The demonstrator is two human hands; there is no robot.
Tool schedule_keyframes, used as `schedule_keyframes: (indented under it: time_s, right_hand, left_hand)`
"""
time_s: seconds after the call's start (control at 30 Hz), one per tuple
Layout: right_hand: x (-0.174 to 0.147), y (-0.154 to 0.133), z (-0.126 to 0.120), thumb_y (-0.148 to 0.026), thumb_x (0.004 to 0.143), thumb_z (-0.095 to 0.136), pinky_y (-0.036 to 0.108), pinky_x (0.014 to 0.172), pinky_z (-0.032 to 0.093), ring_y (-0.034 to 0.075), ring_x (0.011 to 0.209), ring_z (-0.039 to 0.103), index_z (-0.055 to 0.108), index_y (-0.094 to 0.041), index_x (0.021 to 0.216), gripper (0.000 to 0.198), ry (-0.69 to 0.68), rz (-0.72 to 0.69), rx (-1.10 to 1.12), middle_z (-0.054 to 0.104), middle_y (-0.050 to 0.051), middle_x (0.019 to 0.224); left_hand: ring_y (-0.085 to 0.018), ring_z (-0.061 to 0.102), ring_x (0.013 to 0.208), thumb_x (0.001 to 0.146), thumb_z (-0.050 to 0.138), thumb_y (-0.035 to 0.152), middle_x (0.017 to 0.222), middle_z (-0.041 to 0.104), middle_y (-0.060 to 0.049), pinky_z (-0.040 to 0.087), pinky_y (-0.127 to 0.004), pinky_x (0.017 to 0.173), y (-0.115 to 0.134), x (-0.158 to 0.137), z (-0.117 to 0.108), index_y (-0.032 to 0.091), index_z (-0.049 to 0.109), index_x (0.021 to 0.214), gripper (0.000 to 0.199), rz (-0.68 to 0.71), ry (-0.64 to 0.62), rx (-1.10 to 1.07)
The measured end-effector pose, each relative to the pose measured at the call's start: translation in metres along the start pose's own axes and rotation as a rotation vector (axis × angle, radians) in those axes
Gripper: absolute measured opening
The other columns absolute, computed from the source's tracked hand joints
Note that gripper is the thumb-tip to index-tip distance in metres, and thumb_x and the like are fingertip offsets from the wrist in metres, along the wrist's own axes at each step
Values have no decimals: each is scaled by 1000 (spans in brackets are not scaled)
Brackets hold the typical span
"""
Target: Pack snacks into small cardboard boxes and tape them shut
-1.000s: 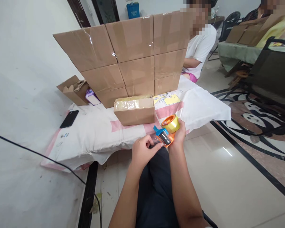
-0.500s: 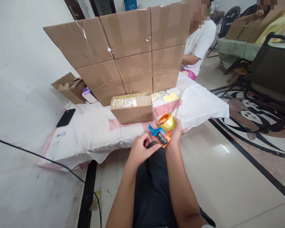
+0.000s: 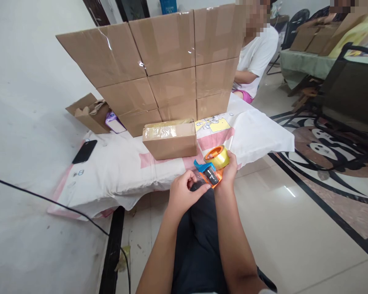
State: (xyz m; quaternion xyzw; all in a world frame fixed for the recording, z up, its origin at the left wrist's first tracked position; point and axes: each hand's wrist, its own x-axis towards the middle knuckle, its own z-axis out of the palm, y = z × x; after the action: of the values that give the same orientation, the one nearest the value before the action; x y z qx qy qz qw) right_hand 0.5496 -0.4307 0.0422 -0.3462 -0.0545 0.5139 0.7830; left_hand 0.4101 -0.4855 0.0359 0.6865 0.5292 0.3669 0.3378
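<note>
My right hand (image 3: 230, 169) is wrapped round a tape dispenser (image 3: 213, 174) with an orange frame, a blue blade end and a black roller. A yellowish roll of packing tape (image 3: 221, 159) on an orange hub is mounted on it. To the left, my left hand (image 3: 187, 192) is closed at the dispenser's blue end, its fingers on a short clear strip of tape (image 3: 198, 178); the thumb reaches toward the orange frame. Just beyond my hands, a small cardboard box (image 3: 171, 146), taped along its top, stands on the cloth-covered table (image 3: 122, 167).
Behind the small box rises a stack of taped cartons (image 3: 171, 45). An open carton (image 3: 92, 116), a purple-and-white pack (image 3: 115, 123) and a black phone (image 3: 84, 151) lie on the left. A person in a white shirt (image 3: 260, 53) sits behind the stack. A dark chair (image 3: 349, 90) stands right.
Both my hands have shifted slightly to the right with the tape dispenser. The clear strip between the left fingers and the blade end shows a little more. The box stays in place.
</note>
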Motion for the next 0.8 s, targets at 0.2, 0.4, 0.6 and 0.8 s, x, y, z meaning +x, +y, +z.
schedule_keyframes:
  time_s: [0.2, 0.4, 0.6, 0.8]
  right_hand:
    - [-1, 1, 4, -35, 77, 60, 21, 50, 52, 12, 50, 63, 59, -19, 78, 17, 20, 61, 74, 65, -3, 60]
    - [7, 4, 2, -38, 78, 58, 24, 46, 52, 14, 47, 61, 57, -20, 77, 18, 35, 56, 44, 64, -3, 57]
    - [7, 8, 2, -35, 76, 61, 22, 47, 51, 13, 49, 63, 59, -18, 80, 17, 28, 67, 50, 66, -3, 59]
    - [8, 10, 2, -33, 76, 62, 20, 51, 53, 12, 52, 65, 60, -18, 82, 17, -6, 47, 59, 67, -3, 62]
  left_hand:
    - [-10, 29, 60, 75, 76, 46, 63, 32, 8, 24, -24, 58, -11, 7, 3, 22, 35, 68, 48, -119, -161, -392]
    - [-10, 30, 63, 73, 81, 41, 65, 33, 8, 25, -24, 60, -20, 12, 8, 21, 37, 68, 48, -121, -149, -369]
    - [-10, 28, 63, 72, 81, 42, 64, 32, 8, 23, -24, 59, -22, 13, 7, 21, 37, 68, 49, -136, -125, -319]
    - [-10, 30, 61, 72, 81, 44, 61, 33, 9, 23, -24, 58, -15, 10, 0, 21, 39, 66, 48, -182, -83, -197]
